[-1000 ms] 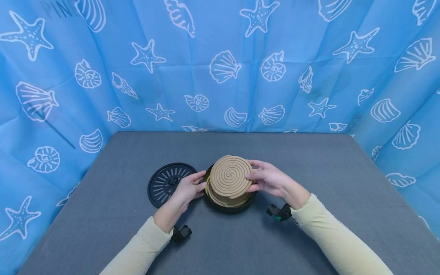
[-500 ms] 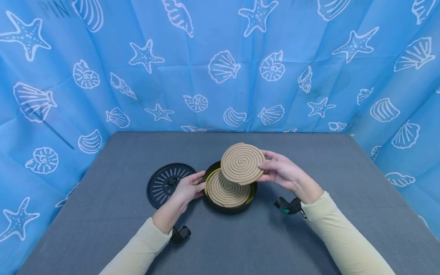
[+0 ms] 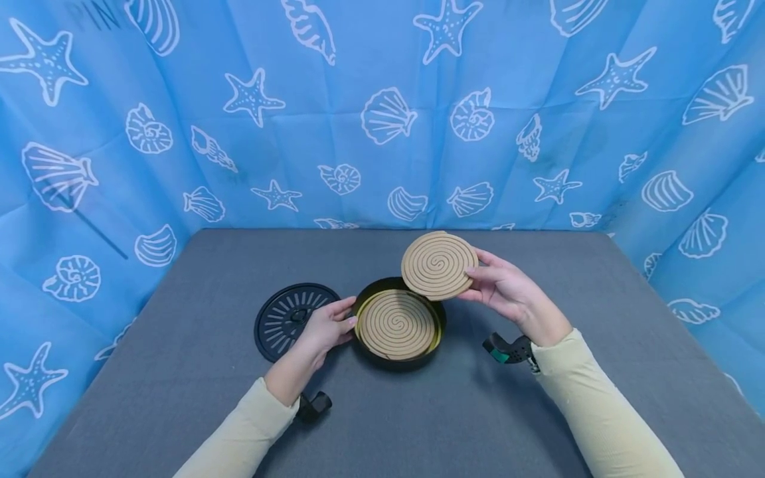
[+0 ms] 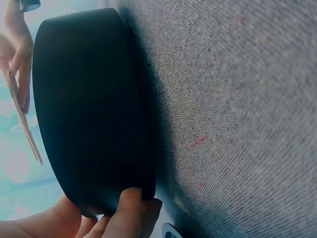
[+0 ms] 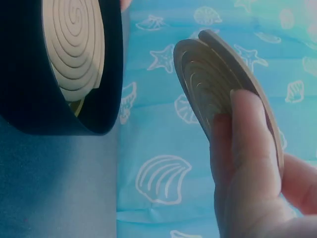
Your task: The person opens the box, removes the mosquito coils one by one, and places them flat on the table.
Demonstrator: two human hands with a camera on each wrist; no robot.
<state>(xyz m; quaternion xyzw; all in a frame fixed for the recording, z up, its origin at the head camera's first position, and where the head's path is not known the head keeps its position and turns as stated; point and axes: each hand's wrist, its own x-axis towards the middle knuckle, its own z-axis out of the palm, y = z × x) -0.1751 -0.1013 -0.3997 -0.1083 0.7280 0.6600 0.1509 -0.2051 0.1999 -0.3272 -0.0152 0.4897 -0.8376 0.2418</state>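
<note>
Blue fabric [image 3: 257,153] printed with white shells and starfish hangs behind and along both sides of a grey cloth-covered surface [image 3: 568,299]. Near the middle of that surface stands a round black tin [image 3: 399,365], uncovered, with a yellow band [image 3: 442,325] just inside its wall and a tan spiral coil [image 3: 397,325] lying flat in it. Left of the tin lies a black slotted disc [image 3: 277,325], partly hidden by the person's left hand [image 3: 325,328]. That hand holds the tin by its left side, its fingers slightly bent against the outer wall. Opposite, the right hand [image 3: 505,285] pinches the edge of a tan spiral disc [image 3: 439,264], the thumb on one face and fingers on the other, so the gap between them is only the disc's thickness. It is held tilted in the air, above and beyond the tin's far right rim, apart from the tin in the right wrist view. Both forearms wear pale yellow sleeves [image 3: 597,398].
</note>
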